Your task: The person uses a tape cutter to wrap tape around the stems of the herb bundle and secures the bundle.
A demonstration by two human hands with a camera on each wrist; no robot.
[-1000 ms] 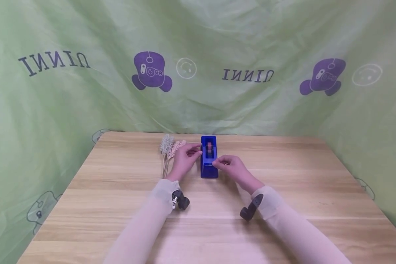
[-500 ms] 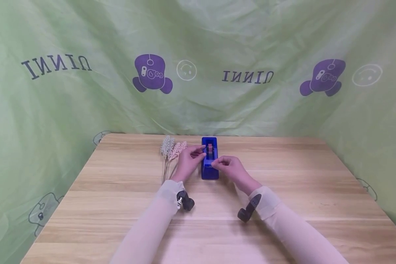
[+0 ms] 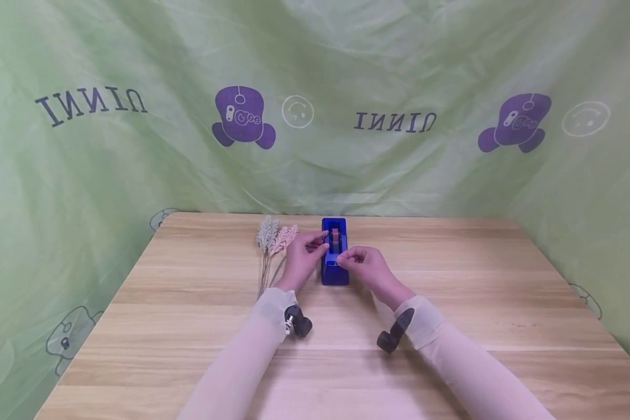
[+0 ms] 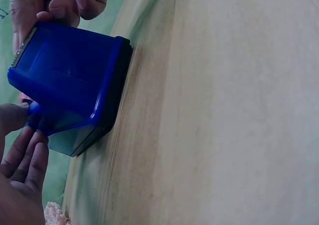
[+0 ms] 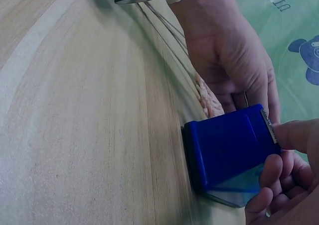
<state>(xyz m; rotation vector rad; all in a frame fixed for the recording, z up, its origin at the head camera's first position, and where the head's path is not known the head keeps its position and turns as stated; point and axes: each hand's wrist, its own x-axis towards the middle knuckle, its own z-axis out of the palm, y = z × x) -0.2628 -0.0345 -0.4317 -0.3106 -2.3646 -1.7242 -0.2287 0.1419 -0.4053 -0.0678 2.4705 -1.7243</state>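
Note:
A blue tape dispenser [image 3: 335,276] stands upright near the far edge of the table, its toothed cutter [image 5: 269,127] at the near end. Inside its well sits a small reddish tape roll [image 3: 335,234]. My left hand [image 3: 300,260] grips the dispenser's left side wall by the roll, thumb above and fingers below in the left wrist view. Over the cutter, the thumb and forefinger of my right hand [image 3: 371,269] pinch together at the end of the tape. The strip itself hardly shows, being hidden by the fingertips.
Left of the dispenser, a grey-white flower stem [image 3: 266,234] and a pink flower stem [image 3: 284,238] lie on the wooden table [image 3: 451,280], partly behind my left hand. A green printed curtain [image 3: 325,169] hangs right behind the table's far edge.
My left hand has shifted slightly right, its fingertips now farther over the dispenser's side. The right hand stays at the cutter, nearly still.

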